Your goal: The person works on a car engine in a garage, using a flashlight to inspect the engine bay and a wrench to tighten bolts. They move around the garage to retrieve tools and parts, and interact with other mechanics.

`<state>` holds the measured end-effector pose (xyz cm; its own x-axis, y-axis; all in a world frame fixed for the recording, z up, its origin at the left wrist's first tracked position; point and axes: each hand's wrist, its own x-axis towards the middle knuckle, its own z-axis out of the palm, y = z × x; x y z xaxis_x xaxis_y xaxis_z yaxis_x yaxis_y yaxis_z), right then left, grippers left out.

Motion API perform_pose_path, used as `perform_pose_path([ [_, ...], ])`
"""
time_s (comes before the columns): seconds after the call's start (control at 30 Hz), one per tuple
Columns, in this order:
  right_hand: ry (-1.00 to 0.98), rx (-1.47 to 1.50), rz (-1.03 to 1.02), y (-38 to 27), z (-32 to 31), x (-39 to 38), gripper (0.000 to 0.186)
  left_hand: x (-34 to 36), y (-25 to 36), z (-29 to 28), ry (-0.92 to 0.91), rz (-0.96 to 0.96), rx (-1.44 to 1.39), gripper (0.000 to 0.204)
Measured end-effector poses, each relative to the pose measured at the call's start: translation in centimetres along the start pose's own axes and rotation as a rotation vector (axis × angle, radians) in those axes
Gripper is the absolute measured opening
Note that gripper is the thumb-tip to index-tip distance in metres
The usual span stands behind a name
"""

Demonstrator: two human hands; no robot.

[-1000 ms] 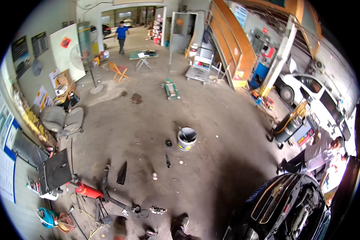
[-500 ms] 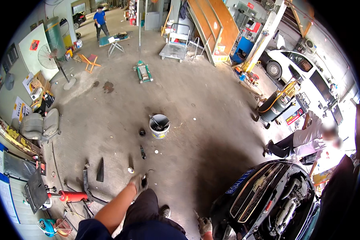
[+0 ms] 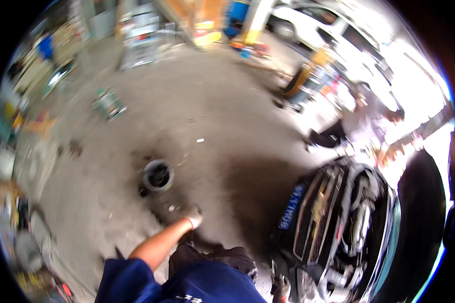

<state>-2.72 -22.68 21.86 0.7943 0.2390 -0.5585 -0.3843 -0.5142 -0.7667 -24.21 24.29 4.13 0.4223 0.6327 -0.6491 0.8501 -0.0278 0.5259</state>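
Head: gloved left hand (image 3: 193,220) nr round bucket (image 3: 157,175)

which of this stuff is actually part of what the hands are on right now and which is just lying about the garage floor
In hand or nearest:
- left hand, gloved, swinging low and empty as far as the blur shows
- bucket, nearest to it on the floor

Lying about:
- dark car with its bonnet up
- white car
- green floor jack
- another person crouching by the dark car

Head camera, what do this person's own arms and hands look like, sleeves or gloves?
Only the left arm shows: a blue sleeve ends above the elbow, leaving the forearm bare. The left hand seems to wear a light work glove, though blur hides detail. The right hand isn't visible.
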Motion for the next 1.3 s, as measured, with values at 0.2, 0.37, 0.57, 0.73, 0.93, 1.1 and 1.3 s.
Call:
perform_pose_path([
  [0.2,-0.05,-0.318,-0.005,-11.4,7.6,4.6,0.044,-5.1,23.9,3.1,-0.501,0.953,-0.157,0.041],
  [0.37,-0.171,-0.163,-0.155,-19.6,11.0,9.5,0.05,-5.9,38.9,0.5,-0.607,1.174,0.26,0.041],
  [0.57,-0.122,-0.031,-0.243,-27.9,11.6,19.4,0.063,0.2,51.6,-3.6,-0.639,1.057,0.335,0.022],
  [0.73,-0.289,-0.075,-0.445,-36.3,7.8,30.2,0.071,6.9,62.4,-5.6,-0.85,0.548,-0.042,0.022],
  [0.93,-0.229,0.496,-0.553,-41.4,3.7,38.3,0.06,12.7,75.0,-2.0,-1.0,0.458,-0.279,0.022],
  [1.1,-0.217,0.499,-0.264,-46.5,-2.6,41.1,0.063,18.8,84.5,3.7,-1.25,0.4,-0.143,0.02],
  [1.3,0.056,0.613,-0.07,-47.0,-2.9,46.7,0.052,21.7,94.1,9.8,-1.625,0.219,0.07,0.015],
])
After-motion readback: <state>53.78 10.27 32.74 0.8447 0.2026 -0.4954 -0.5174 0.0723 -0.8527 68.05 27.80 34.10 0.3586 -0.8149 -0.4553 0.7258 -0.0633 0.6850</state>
